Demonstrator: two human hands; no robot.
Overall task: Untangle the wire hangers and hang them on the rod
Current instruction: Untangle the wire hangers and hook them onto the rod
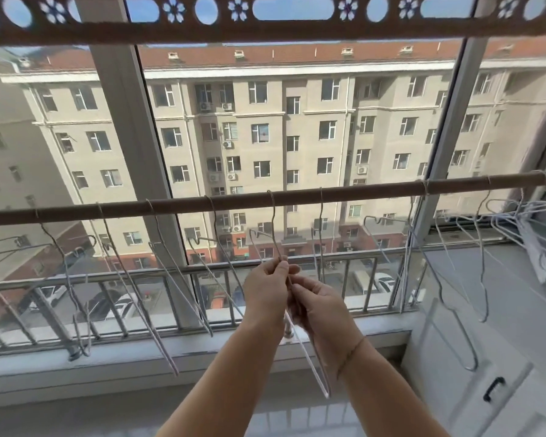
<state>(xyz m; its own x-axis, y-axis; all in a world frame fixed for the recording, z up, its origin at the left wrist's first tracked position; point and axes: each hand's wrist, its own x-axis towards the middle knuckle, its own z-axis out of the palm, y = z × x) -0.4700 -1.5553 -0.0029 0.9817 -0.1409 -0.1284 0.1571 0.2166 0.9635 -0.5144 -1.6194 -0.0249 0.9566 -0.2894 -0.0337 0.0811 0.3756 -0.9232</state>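
A brown rod [297, 194] runs across the window at mid height. Several thin wire hangers hang from it by their hooks, spread from far left to right. One wire hanger [273, 228] hooks over the rod near its middle, and both hands pinch its wire below the rod. My left hand [267, 290] grips the upper part, and my right hand [320, 305] holds the wire just beneath it. The hanger's lower end [323, 384] pokes out under my right wrist. A tangled bunch of white hangers [524, 216] clusters at the rod's right end.
Behind the rod are window panes, an upright window frame [130, 146] and a metal railing [158, 275]. A white sill [108, 357] runs below. A white cabinet with a black handle [494, 389] stands at the lower right. A patterned brown valance [265, 23] hangs above.
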